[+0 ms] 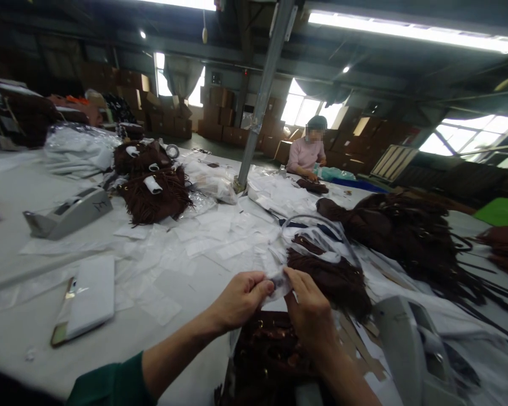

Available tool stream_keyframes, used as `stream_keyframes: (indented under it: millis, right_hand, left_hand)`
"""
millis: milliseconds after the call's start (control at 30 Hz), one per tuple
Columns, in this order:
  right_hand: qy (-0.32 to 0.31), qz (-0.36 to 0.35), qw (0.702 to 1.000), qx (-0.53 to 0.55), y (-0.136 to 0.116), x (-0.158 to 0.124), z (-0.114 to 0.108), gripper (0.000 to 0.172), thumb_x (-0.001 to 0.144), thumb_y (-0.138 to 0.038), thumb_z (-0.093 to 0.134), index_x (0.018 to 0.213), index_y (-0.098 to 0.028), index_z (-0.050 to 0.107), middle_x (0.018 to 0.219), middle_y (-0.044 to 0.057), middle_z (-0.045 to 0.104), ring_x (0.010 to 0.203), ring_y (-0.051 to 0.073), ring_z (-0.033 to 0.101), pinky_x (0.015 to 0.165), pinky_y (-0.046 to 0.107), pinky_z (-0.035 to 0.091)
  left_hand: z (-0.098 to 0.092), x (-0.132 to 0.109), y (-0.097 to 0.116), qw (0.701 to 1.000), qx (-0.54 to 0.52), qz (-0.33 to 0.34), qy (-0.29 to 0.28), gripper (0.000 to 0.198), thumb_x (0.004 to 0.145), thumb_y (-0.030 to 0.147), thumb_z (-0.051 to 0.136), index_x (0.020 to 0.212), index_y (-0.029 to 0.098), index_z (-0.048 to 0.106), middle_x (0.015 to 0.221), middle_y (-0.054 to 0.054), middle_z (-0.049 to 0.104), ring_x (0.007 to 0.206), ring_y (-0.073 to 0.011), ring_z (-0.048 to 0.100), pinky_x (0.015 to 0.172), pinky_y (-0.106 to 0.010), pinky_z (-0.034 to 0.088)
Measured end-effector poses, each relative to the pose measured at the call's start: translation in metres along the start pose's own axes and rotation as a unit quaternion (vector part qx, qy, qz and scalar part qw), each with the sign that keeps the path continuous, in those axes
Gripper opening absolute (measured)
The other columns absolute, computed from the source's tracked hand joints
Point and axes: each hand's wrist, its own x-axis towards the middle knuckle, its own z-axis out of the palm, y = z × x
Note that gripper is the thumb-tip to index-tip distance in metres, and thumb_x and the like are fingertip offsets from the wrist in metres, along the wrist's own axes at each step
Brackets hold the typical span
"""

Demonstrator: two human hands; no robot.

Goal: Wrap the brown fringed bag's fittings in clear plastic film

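In the middle of the head view, a small piece of clear plastic film (281,283) is stretched between my two hands. My left hand (246,296) pinches one side of it between thumb and fingers; something dark shows through the film by the thumb. At the other side, my right hand (312,307) is closed on the film, its fingertips partly hidden. Directly beneath the hands lies a dark brown handbag (263,347) with gold-coloured rings, partly covered by my right arm. A brown fringed bag (328,273) with a wrapped handle lies just beyond my right hand.
Grey tape dispensers stand at left (70,213) and at right (400,344). A clipboard with white paper (92,296) lies left. Flat plastic sleeves (224,239) cover mid-table before a metal post (262,96). Brown bags (400,237) are heaped right. A co-worker (308,151) works opposite.
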Motion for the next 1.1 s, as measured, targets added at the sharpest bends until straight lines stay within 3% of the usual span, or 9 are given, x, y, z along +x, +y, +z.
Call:
stream_keyframes:
  millis: [67, 167, 267, 333, 467, 567, 700, 800, 1100]
  right_hand:
    - [-0.004, 0.026, 1.000, 0.007, -0.007, 0.001, 0.001, 0.038, 0.094, -0.026, 0.035, 0.118, -0.009, 0.060, 0.101, 0.016, 0.067, 0.094, 0.028, 0.064, 0.082, 0.041, 0.053]
    - [-0.008, 0.164, 0.982, 0.090, -0.022, 0.007, -0.006, 0.035, 0.091, -0.028, 0.040, 0.109, -0.012, 0.065, 0.092, 0.013, 0.071, 0.081, 0.025, 0.067, 0.071, 0.036, 0.054]
    - [-0.050, 0.300, 0.917, 0.257, -0.032, 0.010, -0.016, 0.032, 0.088, -0.035, 0.046, 0.095, -0.015, 0.069, 0.067, 0.004, 0.067, 0.055, 0.016, 0.060, 0.051, 0.025, 0.046]
    - [-0.071, 0.346, 0.865, 0.357, -0.036, 0.009, -0.019, 0.034, 0.087, -0.041, 0.049, 0.090, -0.014, 0.070, 0.053, -0.001, 0.059, 0.044, 0.012, 0.052, 0.042, 0.022, 0.039]
    - [-0.054, 0.366, 0.821, 0.435, -0.037, 0.000, -0.016, 0.038, 0.086, -0.045, 0.051, 0.096, -0.012, 0.068, 0.050, -0.002, 0.057, 0.043, 0.012, 0.052, 0.040, 0.020, 0.038]
    - [-0.026, 0.299, 0.869, 0.393, -0.036, -0.011, -0.016, 0.037, 0.092, -0.034, 0.045, 0.117, -0.012, 0.060, 0.065, 0.003, 0.067, 0.055, 0.015, 0.061, 0.053, 0.024, 0.051]
    - [0.026, -0.006, 0.987, 0.157, -0.029, -0.029, -0.023, 0.044, 0.090, -0.008, 0.038, 0.129, -0.020, 0.053, 0.125, 0.015, 0.058, 0.101, 0.020, 0.062, 0.084, 0.035, 0.054]
    - [0.026, -0.158, 0.987, 0.011, -0.025, -0.037, -0.033, 0.036, 0.091, -0.010, 0.044, 0.122, -0.019, 0.058, 0.128, 0.017, 0.055, 0.097, 0.022, 0.061, 0.080, 0.036, 0.054]
    - [0.047, -0.229, 0.972, 0.023, -0.019, -0.039, -0.044, 0.023, 0.094, -0.014, 0.045, 0.112, -0.012, 0.059, 0.094, 0.009, 0.068, 0.075, 0.016, 0.059, 0.066, 0.030, 0.046]
  left_hand:
    - [0.003, -0.001, 0.005, 1.000, -0.022, -0.001, -0.005, 0.035, 0.088, 0.045, 0.049, 0.064, 0.019, 0.044, 0.051, 0.007, 0.039, 0.044, -0.0073, 0.030, 0.043, -0.021, 0.023]
    - [-0.001, -0.001, 0.009, 1.000, 0.022, 0.012, 0.008, 0.030, 0.085, 0.046, 0.055, 0.076, 0.017, 0.051, 0.059, 0.006, 0.045, 0.051, -0.0084, 0.037, 0.049, -0.021, 0.029]
    - [-0.008, 0.002, 0.009, 0.990, 0.140, 0.008, 0.004, 0.029, 0.082, 0.045, 0.059, 0.083, 0.016, 0.056, 0.067, 0.003, 0.051, 0.061, -0.0112, 0.045, 0.055, -0.022, 0.032]
    - [-0.009, 0.004, 0.009, 0.984, 0.168, -0.027, -0.056, 0.034, 0.083, 0.049, 0.055, 0.074, 0.016, 0.055, 0.062, 0.004, 0.046, 0.057, -0.0102, 0.040, 0.052, -0.022, 0.029]
    - [-0.002, 0.002, 0.003, 0.985, 0.055, -0.109, -0.120, 0.042, 0.077, 0.057, 0.061, 0.070, 0.016, 0.050, 0.054, 0.008, 0.034, 0.046, -0.0064, 0.025, 0.043, -0.022, 0.020]
    - [-0.003, -0.002, -0.006, 0.986, -0.033, -0.144, -0.083, 0.045, 0.073, 0.058, 0.066, 0.071, 0.017, 0.047, 0.048, 0.011, 0.027, 0.042, -0.0049, 0.018, 0.040, -0.021, 0.012]
    - [-0.008, -0.007, -0.008, 0.970, -0.086, -0.190, -0.125, 0.044, 0.072, 0.054, 0.071, 0.068, 0.018, 0.045, 0.048, 0.011, 0.028, 0.040, -0.0039, 0.018, 0.040, -0.022, 0.010]
    - [-0.006, -0.011, -0.002, 0.958, -0.101, -0.216, -0.159, 0.045, 0.072, 0.050, 0.072, 0.065, 0.018, 0.042, 0.049, 0.010, 0.029, 0.041, -0.0032, 0.018, 0.040, -0.022, 0.011]
    - [0.012, -0.014, 0.009, 0.943, -0.112, -0.260, -0.177, 0.042, 0.069, 0.041, 0.074, 0.061, 0.018, 0.039, 0.048, 0.011, 0.027, 0.041, -0.0028, 0.018, 0.039, -0.020, 0.010]
